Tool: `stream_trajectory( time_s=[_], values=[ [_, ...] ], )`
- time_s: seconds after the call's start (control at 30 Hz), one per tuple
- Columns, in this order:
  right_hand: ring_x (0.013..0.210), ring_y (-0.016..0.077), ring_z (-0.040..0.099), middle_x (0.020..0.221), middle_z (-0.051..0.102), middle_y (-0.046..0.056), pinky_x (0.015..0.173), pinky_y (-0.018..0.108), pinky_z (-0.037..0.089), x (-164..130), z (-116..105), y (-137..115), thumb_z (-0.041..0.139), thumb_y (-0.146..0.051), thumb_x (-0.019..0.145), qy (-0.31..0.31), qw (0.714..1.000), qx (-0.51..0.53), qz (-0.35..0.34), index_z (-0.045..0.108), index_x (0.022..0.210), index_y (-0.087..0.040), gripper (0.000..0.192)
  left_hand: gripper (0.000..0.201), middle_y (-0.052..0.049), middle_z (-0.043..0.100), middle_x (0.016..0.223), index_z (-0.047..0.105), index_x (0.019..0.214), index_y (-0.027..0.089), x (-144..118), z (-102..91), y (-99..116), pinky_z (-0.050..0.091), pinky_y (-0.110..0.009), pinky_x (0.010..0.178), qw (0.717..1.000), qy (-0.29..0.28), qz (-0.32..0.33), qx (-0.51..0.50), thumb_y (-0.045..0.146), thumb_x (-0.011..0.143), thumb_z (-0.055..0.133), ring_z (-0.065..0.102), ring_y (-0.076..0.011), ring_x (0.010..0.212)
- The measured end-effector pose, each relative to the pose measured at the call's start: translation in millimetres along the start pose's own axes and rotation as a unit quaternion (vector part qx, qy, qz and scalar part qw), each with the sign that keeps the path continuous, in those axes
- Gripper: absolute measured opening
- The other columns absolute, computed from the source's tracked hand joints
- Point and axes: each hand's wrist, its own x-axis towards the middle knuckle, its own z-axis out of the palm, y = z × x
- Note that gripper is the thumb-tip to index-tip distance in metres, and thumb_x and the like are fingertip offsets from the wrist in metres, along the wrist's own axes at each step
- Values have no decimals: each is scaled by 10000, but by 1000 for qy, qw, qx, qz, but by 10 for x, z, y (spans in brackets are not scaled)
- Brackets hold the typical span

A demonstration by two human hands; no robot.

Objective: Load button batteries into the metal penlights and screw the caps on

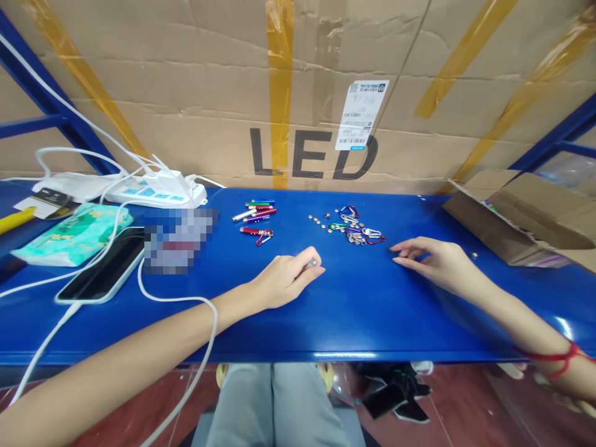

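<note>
A person seated at a blue metal table rests both bare forearms on its surface, seen from above through a head-worn camera. The left hand is curled loosely around a small silver piece, pinched at the fingertips and held just above the tabletop near the middle of the table. The right hand lies flat and released, fingers spread on the blue surface and gripping nothing; a red string bracelet circles its wrist. Just beyond the 2 hands sits a cluster of small button cells and coloured carabiner clips, and to the left of these a handful of mini keychain flashlights in red, purple, green and silver. At the right edge an open cardboard box lies on its side. On the left of the table are a white power strip with several plugs, a smartphone lying face up with a white cable trailing across the left forearm, and a teal packet of tissues. A large cardboard sheet printed with the letters LED and crossed with yellow tape forms the backdrop.
</note>
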Motion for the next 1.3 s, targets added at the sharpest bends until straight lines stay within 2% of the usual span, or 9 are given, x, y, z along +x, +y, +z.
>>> stream_trajectory(
  time_s=[0.07, 0.2, 0.4, 0.53, 0.67, 0.83, 1.03, 1.17, 1.3],
  values=[
    [569, 160, 612, 719, 654, 56, 590, 309, 525, 31, 6, 21, 552, -659, 697, 17, 1000, -18, 7, 676, 891, -180, 532, 258, 48, 402, 563, 400, 840, 176, -4, -4, 5, 281, -228, 523, 1000, -1, 4, 1, 387, 941, 290, 411, -126, 494],
    [505, 153, 599, 859, 651, 92, 540, 337, 524, 52, -12, 77, 592, -699, 612, 46, 996, -59, 41, 685, 914, -181, 607, 235, 52, 409, 560, 403, 840, 175, -7, -5, 16, 272, -224, 525, 1000, -5, 8, 3, 367, 934, 305, 394, -118, 483],
    [622, 192, 656, 722, 690, 53, 621, 321, 547, 47, -20, 76, 622, -561, 667, -28, 997, 7, 65, 690, 828, -186, 414, 226, 56, 407, 560, 397, 830, 176, 3, -9, 15, 266, -220, 527, 1000, -4, 18, 4, 358, 932, 310, 375, -112, 477],
    [659, 195, 667, 718, 706, 53, 676, 324, 550, 59, 15, 16, 628, -485, 684, -35, 996, 46, 63, 689, 842, -175, 354, 224, 56, 406, 560, 396, 835, 176, 8, -13, 10, 263, -219, 527, 1000, -7, 14, 4, 356, 935, 307, 375, -113, 478],
    [660, 165, 656, 754, 708, 45, 666, 284, 541, 78, 91, -167, 627, -411, 719, -34, 998, 54, 19, 693, 827, -175, 268, 229, 55, 404, 555, 394, 828, 175, 15, -7, 6, 262, -221, 527, 1000, -10, 11, 4, 358, 933, 305, 379, -116, 478],
    [618, 128, 627, 736, 693, 28, 605, 235, 513, 209, 278, -548, 601, -316, 776, -39, 997, 43, -59, 693, 797, -181, 165, 259, 49, 388, 550, 398, 819, 181, 27, 2, 16, 266, -226, 527, 1000, 1, -16, -2, 387, 938, 296, 399, -132, 491],
    [637, 122, 616, 763, 687, 49, 635, 225, 489, 535, 509, -940, 599, -191, 789, -98, 985, 51, -134, 686, 807, -144, 100, 247, 41, 438, 599, 395, 846, 193, 64, 8, -9, 284, -236, 553, 996, 46, -71, -14, 405, 934, 305, 429, -144, 519],
    [646, 138, 607, 757, 675, 60, 644, 247, 475, 699, 580, -1094, 605, -175, 785, -122, 981, 22, -148, 684, 806, -134, 92, 251, 40, 439, 596, 381, 848, 194, 71, 5, -67, 288, -249, 560, 993, 72, -87, -28, 410, 936, 290, 429, -150, 535],
    [627, 126, 598, 769, 665, 57, 620, 238, 470, 747, 628, -1105, 602, -178, 787, -120, 982, 43, -140, 673, 804, -129, 89, 269, 42, 450, 595, 372, 854, 200, 62, -13, -104, 290, -261, 569, 991, 88, -100, -23, 437, 944, 281, 424, -155, 536]
  ],
)
